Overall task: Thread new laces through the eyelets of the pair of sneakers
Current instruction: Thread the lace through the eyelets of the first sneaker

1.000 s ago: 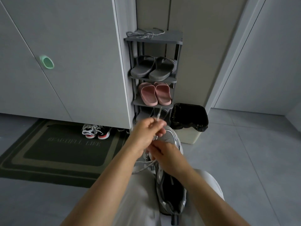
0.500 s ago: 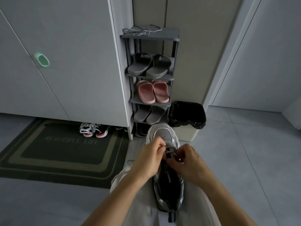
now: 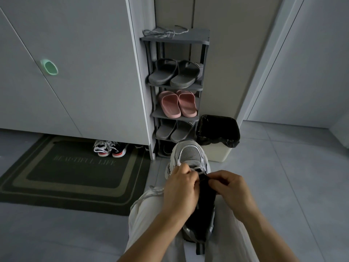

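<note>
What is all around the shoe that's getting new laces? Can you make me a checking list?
Surface: the person's lap, in pale trousers, above a grey tiled floor.
Job's things: one sneaker lies on the lap, toe pointing away; a white lace trails over the left knee.
Clutter: loose grey laces on top of the shoe rack; another pair of shoes under the cabinet.
Hands: left hand pinches the lace at the eyelets; right hand pinches the sneaker's eyelet edge.
Cables: nothing seen.
Surroundings: slippers on the rack, a lined bin, a doormat.
</note>
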Motion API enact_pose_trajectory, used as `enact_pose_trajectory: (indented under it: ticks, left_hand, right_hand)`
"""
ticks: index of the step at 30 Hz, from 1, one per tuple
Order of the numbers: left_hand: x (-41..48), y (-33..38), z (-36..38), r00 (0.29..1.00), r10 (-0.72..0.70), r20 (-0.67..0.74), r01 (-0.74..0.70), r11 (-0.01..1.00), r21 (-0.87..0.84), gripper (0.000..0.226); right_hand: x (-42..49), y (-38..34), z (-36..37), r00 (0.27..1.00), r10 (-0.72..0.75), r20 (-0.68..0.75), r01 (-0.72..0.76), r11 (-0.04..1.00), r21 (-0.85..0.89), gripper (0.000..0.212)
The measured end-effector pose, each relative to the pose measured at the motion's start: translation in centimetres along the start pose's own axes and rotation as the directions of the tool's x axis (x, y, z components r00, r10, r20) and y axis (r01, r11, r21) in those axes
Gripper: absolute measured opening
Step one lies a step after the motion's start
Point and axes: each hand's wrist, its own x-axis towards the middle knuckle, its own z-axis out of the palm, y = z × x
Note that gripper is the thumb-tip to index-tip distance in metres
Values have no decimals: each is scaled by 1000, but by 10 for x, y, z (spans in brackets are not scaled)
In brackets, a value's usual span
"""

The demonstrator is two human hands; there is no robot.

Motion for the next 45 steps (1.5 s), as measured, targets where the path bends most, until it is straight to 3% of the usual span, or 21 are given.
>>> enact_pose_trajectory:
  ticks: [6, 10, 13, 15, 19, 27, 30, 35, 39, 42, 45]
  left_hand:
    - [1, 0, 1, 1000, -16, 8, 16, 1000, -10, 14]
    - [3, 1, -1, 998, 46, 41, -47, 999, 24, 18]
    - [3, -2, -3, 996, 68, 54, -67, 998, -18, 6]
    - [3, -3, -1, 997, 42, 64, -39, 998, -40, 12]
    - [6, -1, -1, 997, 57, 53, -58, 998, 15, 6]
    - [9, 4, 6, 992, 118, -47, -114, 990, 86, 24]
    - [3, 2, 5, 995, 91, -44, -83, 985, 153, 40]
    - [-11, -13, 6, 993, 10, -119, 0, 997, 80, 57]
    - [-16, -19, -1, 992, -123, -37, 115, 981, -155, 58]
    - [-18, -24, -4, 991, -135, -19, 126, 963, -240, 70]
    - [-21, -29, -9, 973, -201, 109, 229, 877, -422, 98]
  right_hand:
    - [1, 0, 3, 1000, -4, -4, 4, 999, 38, 33]
    - [0, 0, 3, 1000, -7, -16, 7, 1000, 20, 32]
    - [-2, 0, 4, 998, -50, -34, 48, 996, -72, 33]
    - [-2, -1, 4, 997, -73, -37, 68, 990, -126, 32]
    - [-2, 0, 6, 995, -95, -39, 88, 985, -150, 17]
    - [5, 8, 5, 997, 30, 67, -46, 965, 260, 10]
    - [10, 9, 3, 999, 45, -26, -32, 928, 371, 14]
    - [31, 9, -38, 957, 242, -159, -55, 691, 721, 25]
    - [55, 23, -82, 836, 447, -319, 89, 464, 881, 28]
    - [61, 39, -85, 818, 491, -301, 9, 512, 859, 22]
    - [52, 46, -57, 901, 384, -204, -214, 800, 560, 9]
